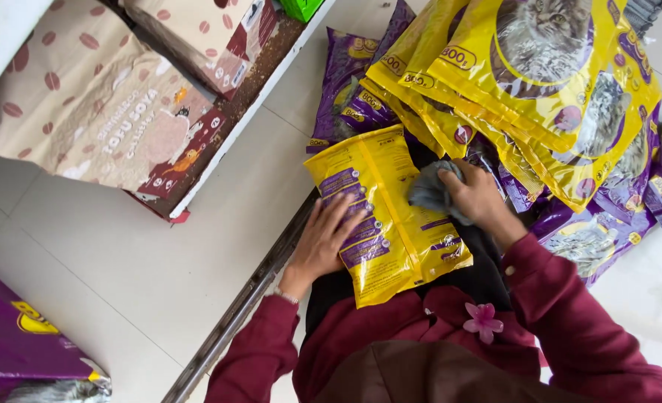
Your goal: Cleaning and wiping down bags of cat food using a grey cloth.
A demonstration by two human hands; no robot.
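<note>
Wiping step in hand: yellow cat-food pouch (387,216) is lain on the lap, pinned flat by the spread left hand (323,242); grey cloth (434,190) is bunched in the right hand (480,198). Likely next, firm strokes across the pouch.

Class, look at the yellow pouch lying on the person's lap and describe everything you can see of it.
The glossy yellow plastic pet-food pouch lies flat, back side up, on the person's dark lap, tilted slightly. It is rectangular with sealed edges, purple text panels and small round marks. The left hand presses flat on its left side; the right hand holds a crumpled grey cloth against its upper right edge. It looks full, lightly creased and unopened.
</note>
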